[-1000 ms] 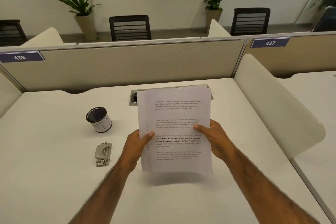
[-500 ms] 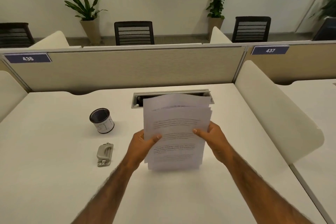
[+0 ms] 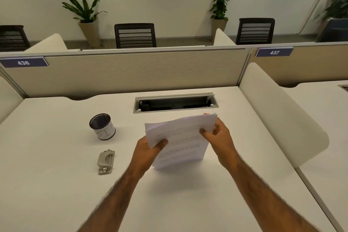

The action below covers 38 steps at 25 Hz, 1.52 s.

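Observation:
A stack of printed white paper sheets (image 3: 180,143) stands on its lower edge on the white desk (image 3: 56,184), tilted away from me with the top leaning back. My left hand (image 3: 148,149) grips its left edge, thumb across the front. My right hand (image 3: 220,137) grips the upper right corner, thumb on the front and fingers behind. The sheets fan slightly at the top edge.
A black mesh pen cup (image 3: 102,126) with a white label stands left of the papers. A grey hole punch (image 3: 105,162) lies nearer me. An open cable tray (image 3: 175,102) is set into the desk behind. A beige partition (image 3: 131,73) and a white side divider (image 3: 278,118) bound the desk.
The paper stack has dropped lower and tipped back, its lower edge now on the desk. My right hand has slid up to the top right corner. The camera has tilted up.

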Motion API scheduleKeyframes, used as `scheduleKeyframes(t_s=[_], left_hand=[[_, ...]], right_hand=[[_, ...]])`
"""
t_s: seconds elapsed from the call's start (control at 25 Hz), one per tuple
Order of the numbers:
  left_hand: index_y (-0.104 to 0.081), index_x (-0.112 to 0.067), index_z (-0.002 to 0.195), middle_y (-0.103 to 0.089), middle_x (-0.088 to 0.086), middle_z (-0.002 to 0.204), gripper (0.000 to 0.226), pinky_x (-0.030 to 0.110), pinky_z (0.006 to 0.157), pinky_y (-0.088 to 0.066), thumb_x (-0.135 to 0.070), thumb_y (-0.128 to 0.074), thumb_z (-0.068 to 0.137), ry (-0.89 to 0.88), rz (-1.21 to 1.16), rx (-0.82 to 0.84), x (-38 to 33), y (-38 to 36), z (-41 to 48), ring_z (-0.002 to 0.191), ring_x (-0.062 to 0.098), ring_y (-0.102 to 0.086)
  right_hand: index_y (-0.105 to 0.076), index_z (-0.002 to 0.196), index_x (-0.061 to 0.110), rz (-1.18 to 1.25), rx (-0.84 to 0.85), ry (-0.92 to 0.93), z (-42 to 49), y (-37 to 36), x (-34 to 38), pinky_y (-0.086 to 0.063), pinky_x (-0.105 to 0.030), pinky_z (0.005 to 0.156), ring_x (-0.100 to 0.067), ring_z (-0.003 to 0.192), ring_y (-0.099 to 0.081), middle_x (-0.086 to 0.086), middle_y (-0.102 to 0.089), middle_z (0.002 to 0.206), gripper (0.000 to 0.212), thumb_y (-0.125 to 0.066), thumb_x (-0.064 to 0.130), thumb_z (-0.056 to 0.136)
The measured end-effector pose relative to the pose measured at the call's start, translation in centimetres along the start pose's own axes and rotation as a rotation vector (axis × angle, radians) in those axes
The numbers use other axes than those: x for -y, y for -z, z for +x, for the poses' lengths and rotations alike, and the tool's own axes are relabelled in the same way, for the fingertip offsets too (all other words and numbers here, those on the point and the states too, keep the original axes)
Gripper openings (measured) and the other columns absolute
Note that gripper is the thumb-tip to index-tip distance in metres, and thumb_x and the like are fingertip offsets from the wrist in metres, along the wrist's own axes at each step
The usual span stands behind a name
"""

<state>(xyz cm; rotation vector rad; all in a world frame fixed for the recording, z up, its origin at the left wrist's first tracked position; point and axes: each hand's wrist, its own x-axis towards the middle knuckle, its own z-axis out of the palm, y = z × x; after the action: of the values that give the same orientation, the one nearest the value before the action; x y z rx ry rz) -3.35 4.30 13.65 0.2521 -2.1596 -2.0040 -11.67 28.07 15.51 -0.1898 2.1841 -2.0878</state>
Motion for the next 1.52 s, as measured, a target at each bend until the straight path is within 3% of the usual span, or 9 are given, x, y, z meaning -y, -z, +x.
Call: scheduleKeyframes(t_s=[0.12, 0.24, 0.44, 0.56, 0.68, 0.84, 1.04, 1.36, 1.52], left_hand=[[-0.069, -0.053, 0.103, -0.077, -0.027, 0.098, 0.027, 0.018, 0.067, -0.059, -0.028, -0.073, 0.093, 0.047, 0.016, -0.004, 0.2, -0.8, -0.1, 0.092, 0.006, -0.074], [-0.069, -0.054, 0.101, -0.077, -0.026, 0.095, 0.018, 0.023, 0.067, -0.06, -0.039, -0.071, 0.091, 0.055, 0.027, -0.033, -0.6, -1.3, 0.3, 0.09, 0.012, -0.075], [-0.066, -0.052, 0.105, -0.075, -0.029, 0.09, 0.022, 0.016, 0.059, -0.057, -0.039, -0.074, 0.09, 0.077, -0.001, -0.091, -1.1, -1.4, 0.5, 0.086, 0.01, -0.074], [-0.066, -0.051, 0.106, -0.075, -0.031, 0.091, 0.024, 0.015, 0.056, -0.056, -0.031, -0.071, 0.094, 0.103, -0.017, -0.069, -0.5, -2.0, -0.2, 0.084, 0.007, -0.074], [-0.066, -0.05, 0.107, -0.075, -0.03, 0.093, 0.022, 0.016, 0.055, -0.056, -0.032, -0.07, 0.094, 0.11, -0.017, -0.082, -0.4, -2.1, -0.3, 0.086, 0.004, -0.074], [-0.066, -0.046, 0.11, -0.077, -0.026, 0.095, 0.027, 0.021, 0.062, -0.059, -0.046, -0.068, 0.083, 0.1, -0.025, -0.097, -0.8, -1.8, -0.2, 0.087, 0.012, -0.075], [-0.068, -0.05, 0.104, -0.077, -0.024, 0.093, 0.022, 0.019, 0.057, -0.059, -0.045, -0.068, 0.082, 0.078, -0.045, -0.114, -1.4, -1.6, 0.0, 0.088, 0.008, -0.075], [-0.065, -0.045, 0.106, -0.077, -0.017, 0.093, 0.02, 0.035, 0.073, -0.062, -0.045, -0.072, 0.088, 0.134, -0.01, -0.125, -1.2, -1.4, 0.3, 0.091, 0.019, -0.073], [-0.067, -0.045, 0.106, -0.078, -0.021, 0.09, 0.027, 0.026, 0.065, -0.058, -0.053, -0.07, 0.08, 0.122, -0.012, -0.127, -1.5, -1.3, 0.5, 0.087, 0.018, -0.075]], right_hand=[[-0.066, 0.103, 0.047, -0.053, -0.003, -0.041, -0.5, -0.5, -0.4, -0.06, -0.022, 0.067, -0.013, 0.086, -0.073, 0.025, -0.075, 0.093, 0.027, -0.068, 0.022, 0.094], [-0.07, 0.097, 0.051, -0.076, -0.018, -0.015, -0.5, -0.7, 0.2, -0.062, -0.026, 0.068, -0.011, 0.084, -0.074, 0.022, -0.076, 0.091, 0.022, -0.067, 0.029, 0.094], [-0.062, 0.112, 0.047, -0.006, -0.027, 0.027, -0.5, -0.4, 0.9, -0.061, -0.022, 0.067, -0.011, 0.094, -0.072, 0.018, -0.074, 0.105, 0.031, -0.067, 0.022, 0.094], [-0.066, 0.108, 0.044, -0.045, -0.044, -0.021, -0.9, -0.6, 0.1, -0.06, -0.022, 0.064, -0.014, 0.089, -0.073, 0.02, -0.076, 0.097, 0.025, -0.065, 0.023, 0.096], [-0.067, 0.105, 0.046, -0.042, -0.037, -0.012, -0.9, -0.6, 0.1, -0.056, -0.014, 0.055, -0.002, 0.089, -0.072, 0.024, -0.075, 0.095, 0.021, -0.064, 0.027, 0.095], [-0.066, 0.105, 0.047, -0.076, -0.017, -0.062, -1.0, -0.8, -0.1, -0.055, -0.014, 0.058, -0.009, 0.086, -0.073, 0.027, -0.074, 0.094, 0.027, -0.065, 0.022, 0.095], [-0.066, 0.101, 0.055, -0.102, -0.042, -0.003, -0.9, -1.0, 0.4, -0.057, -0.014, 0.058, 0.0, 0.089, -0.071, 0.026, -0.074, 0.097, 0.026, -0.062, 0.03, 0.094], [-0.066, 0.101, 0.043, -0.117, -0.05, -0.02, -0.6, -0.9, -0.2, -0.055, -0.012, 0.058, 0.002, 0.088, -0.071, 0.027, -0.074, 0.093, 0.017, -0.065, 0.027, 0.096], [-0.066, 0.1, 0.043, -0.138, -0.056, 0.005, -0.1, -0.9, 0.1, -0.053, -0.01, 0.055, 0.004, 0.087, -0.07, 0.029, -0.073, 0.092, 0.011, -0.065, 0.035, 0.093]])
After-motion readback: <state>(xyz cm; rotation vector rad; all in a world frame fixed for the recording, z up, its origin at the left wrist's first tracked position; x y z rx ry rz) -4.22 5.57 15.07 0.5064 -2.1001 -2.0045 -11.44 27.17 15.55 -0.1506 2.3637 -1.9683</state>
